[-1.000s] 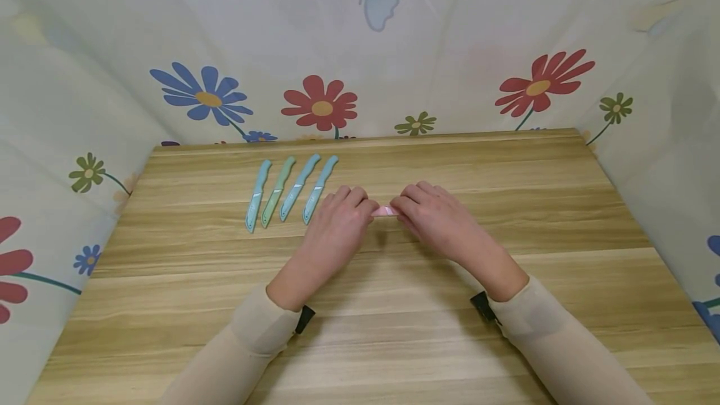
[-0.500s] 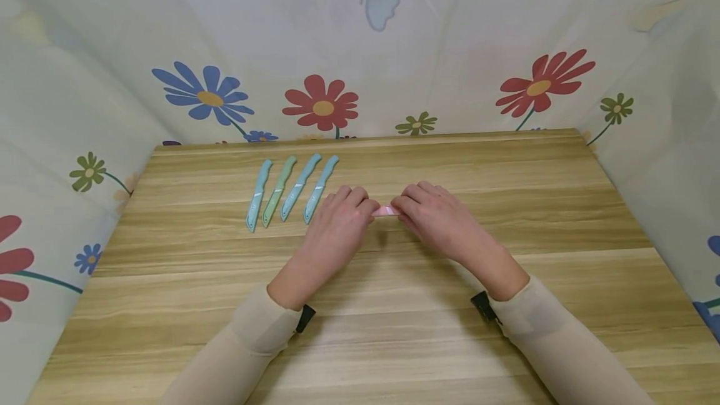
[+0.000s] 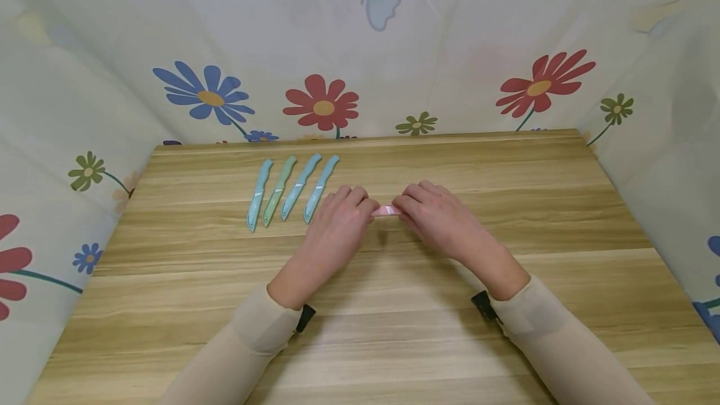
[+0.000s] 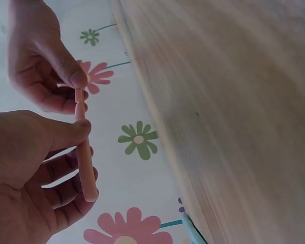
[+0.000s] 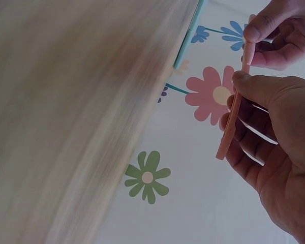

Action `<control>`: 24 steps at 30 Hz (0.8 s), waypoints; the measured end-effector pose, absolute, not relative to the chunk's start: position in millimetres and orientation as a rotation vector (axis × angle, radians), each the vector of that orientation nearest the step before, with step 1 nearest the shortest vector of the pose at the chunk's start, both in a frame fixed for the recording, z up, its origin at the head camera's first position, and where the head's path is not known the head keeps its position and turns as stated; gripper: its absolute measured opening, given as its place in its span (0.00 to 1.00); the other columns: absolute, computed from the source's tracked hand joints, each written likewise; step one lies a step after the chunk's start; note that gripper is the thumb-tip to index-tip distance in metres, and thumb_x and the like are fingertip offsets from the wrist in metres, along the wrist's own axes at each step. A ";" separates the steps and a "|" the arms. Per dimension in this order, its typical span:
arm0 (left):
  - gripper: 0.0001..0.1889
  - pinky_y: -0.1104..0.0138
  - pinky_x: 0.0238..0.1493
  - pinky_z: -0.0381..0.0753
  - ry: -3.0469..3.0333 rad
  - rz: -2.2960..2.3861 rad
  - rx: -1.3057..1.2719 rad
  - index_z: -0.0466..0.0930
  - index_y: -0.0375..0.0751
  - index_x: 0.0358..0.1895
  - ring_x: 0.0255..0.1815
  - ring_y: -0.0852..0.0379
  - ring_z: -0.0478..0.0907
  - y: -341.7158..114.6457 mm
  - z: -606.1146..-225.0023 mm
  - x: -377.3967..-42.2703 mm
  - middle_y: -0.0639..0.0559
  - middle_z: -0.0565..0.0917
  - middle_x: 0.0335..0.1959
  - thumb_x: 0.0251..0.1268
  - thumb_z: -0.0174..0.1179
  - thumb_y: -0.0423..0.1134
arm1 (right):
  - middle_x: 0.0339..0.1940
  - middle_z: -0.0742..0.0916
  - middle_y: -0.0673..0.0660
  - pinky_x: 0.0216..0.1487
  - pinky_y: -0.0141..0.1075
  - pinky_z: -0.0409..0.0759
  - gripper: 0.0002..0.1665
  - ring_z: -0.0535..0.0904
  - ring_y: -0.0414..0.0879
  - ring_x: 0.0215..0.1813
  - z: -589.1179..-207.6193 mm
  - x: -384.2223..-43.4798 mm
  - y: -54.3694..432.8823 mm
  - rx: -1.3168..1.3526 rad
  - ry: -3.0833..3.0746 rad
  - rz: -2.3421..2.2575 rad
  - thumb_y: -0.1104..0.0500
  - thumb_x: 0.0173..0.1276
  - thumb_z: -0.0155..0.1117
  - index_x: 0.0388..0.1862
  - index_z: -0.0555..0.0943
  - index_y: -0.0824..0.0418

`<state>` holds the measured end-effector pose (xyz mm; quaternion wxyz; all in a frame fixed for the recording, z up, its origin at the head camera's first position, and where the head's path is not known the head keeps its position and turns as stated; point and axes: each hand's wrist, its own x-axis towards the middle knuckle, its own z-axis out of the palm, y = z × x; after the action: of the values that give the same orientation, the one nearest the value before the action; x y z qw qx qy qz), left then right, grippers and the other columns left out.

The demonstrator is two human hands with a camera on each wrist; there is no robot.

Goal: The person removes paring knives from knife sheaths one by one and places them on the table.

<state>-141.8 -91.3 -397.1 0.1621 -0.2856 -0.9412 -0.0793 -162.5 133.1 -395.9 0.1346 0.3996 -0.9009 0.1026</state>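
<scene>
Between my two hands is a slim pink knife (image 3: pixel 385 210) in a matching sheath, raised over the table and lying crosswise. My left hand (image 3: pixel 337 220) pinches its round-ended handle (image 4: pixel 86 173), thumb on one side and fingertips on the other. From the other end, my right hand (image 3: pixel 439 217) grips the flat sheath (image 5: pixel 232 127) in the same way. A pale mark shows on the short stretch between the hands; the rest is mostly behind the fingers in the head view.
Left of my hands, a row of sheathed knives lies slanted on the wooden table (image 3: pixel 394 330): three light blue, such as the leftmost blue knife (image 3: pixel 259 195), and one green knife (image 3: pixel 279 191). The nearest blue knife (image 3: pixel 320 189) is close to my left fingers. A flower-printed curtain (image 3: pixel 450 49) surrounds the table.
</scene>
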 end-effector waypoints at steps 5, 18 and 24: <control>0.10 0.62 0.39 0.79 -2.687 -0.229 -0.816 0.91 0.41 0.50 0.44 0.50 0.77 -92.1 -397.1 -141.1 0.49 0.83 0.42 0.69 0.73 0.37 | 0.47 0.88 0.57 0.48 0.43 0.82 0.12 0.82 0.53 0.49 -395.8 -162.6 133.0 1.159 -2.612 0.299 0.60 0.74 0.73 0.52 0.88 0.63; 0.10 0.61 0.40 0.78 -2.710 -0.220 -0.806 0.90 0.41 0.51 0.44 0.50 0.76 -93.5 -396.1 -140.7 0.49 0.84 0.44 0.70 0.72 0.38 | 0.47 0.88 0.57 0.48 0.44 0.82 0.13 0.82 0.53 0.50 -394.4 -163.6 134.2 1.154 -2.630 0.312 0.58 0.75 0.72 0.53 0.88 0.63; 0.11 0.60 0.41 0.79 -2.717 -0.225 -0.809 0.90 0.41 0.51 0.45 0.49 0.76 -94.3 -394.3 -142.0 0.49 0.83 0.44 0.70 0.72 0.38 | 0.47 0.88 0.57 0.50 0.45 0.82 0.13 0.81 0.53 0.51 -395.0 -164.9 135.2 1.149 -2.634 0.322 0.58 0.76 0.71 0.53 0.88 0.64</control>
<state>-142.0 -94.3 -394.3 0.1481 -0.2815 -0.9449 -0.0781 -164.9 135.2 -395.0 0.1245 0.3941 -0.9039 0.1104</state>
